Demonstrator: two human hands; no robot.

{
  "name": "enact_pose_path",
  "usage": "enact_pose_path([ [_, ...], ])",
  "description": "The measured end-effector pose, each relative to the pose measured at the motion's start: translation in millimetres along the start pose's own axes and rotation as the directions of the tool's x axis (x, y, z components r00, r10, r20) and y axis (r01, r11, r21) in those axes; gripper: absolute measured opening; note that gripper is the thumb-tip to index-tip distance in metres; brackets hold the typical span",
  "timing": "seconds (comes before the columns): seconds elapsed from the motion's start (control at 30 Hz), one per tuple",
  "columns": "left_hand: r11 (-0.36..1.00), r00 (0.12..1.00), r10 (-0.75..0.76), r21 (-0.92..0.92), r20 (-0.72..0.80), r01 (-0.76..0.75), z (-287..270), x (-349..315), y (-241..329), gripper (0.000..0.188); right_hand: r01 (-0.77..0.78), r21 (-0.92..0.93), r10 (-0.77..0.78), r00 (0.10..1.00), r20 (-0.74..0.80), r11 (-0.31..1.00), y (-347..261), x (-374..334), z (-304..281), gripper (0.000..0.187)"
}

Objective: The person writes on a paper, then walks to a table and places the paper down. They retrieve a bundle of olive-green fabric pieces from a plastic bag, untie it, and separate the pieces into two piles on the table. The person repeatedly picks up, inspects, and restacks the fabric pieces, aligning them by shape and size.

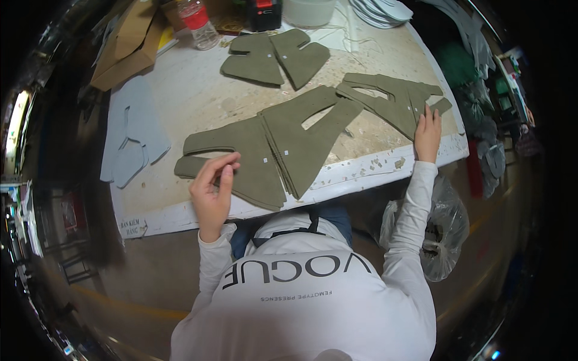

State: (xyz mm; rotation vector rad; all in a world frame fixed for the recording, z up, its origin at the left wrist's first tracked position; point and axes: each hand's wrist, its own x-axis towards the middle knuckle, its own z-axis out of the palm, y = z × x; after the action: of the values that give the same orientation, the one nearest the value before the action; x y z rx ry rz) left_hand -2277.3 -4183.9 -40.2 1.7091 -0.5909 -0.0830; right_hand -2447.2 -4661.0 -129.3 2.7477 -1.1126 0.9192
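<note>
In the head view, my left hand (212, 188) is over the left edge of a stack of olive-green cut pieces (241, 141), its fingers loosely bent, the thumb apart and nothing visible between them. These flat pieces have slots and small white labels. A second olive stack (307, 135) lies against it on the right, its edges fanned. My right hand (428, 133) lies with fingers stretched out on the near edge of the right-hand olive pieces (403, 96). At the far middle sit two more olive stacks, one on the left (253, 57) and one on the right (301, 54).
Pale grey cut pieces (133, 135) lie at the left of the worn table (180, 99). Along the back are a cardboard box (127, 51), a bottle with a red label (198, 25) and stacked white sheets (382, 11). A clear plastic bag (445, 234) stands below the right edge.
</note>
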Motion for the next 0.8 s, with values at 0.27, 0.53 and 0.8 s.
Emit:
enact_pose_path([
  [0.27,0.917,0.937,0.165,0.301,0.307,-0.26,-17.0,-13.6,14.8,0.021,0.086,0.522,-0.148,0.986,0.078,0.848,-112.4,-16.1,-100.4,0.022],
  [0.53,0.872,0.858,0.202,0.313,0.472,-0.377,-1.8,-12.5,5.1,0.031,0.221,0.844,-0.717,0.652,0.245,0.489,-227.8,-79.7,-117.9,0.036],
  [0.8,0.898,0.888,0.213,0.276,0.407,-0.342,-1.5,-14.4,2.5,0.029,0.194,0.867,-0.677,0.708,0.2,0.459,-221.9,-89.9,-109.5,0.038],
])
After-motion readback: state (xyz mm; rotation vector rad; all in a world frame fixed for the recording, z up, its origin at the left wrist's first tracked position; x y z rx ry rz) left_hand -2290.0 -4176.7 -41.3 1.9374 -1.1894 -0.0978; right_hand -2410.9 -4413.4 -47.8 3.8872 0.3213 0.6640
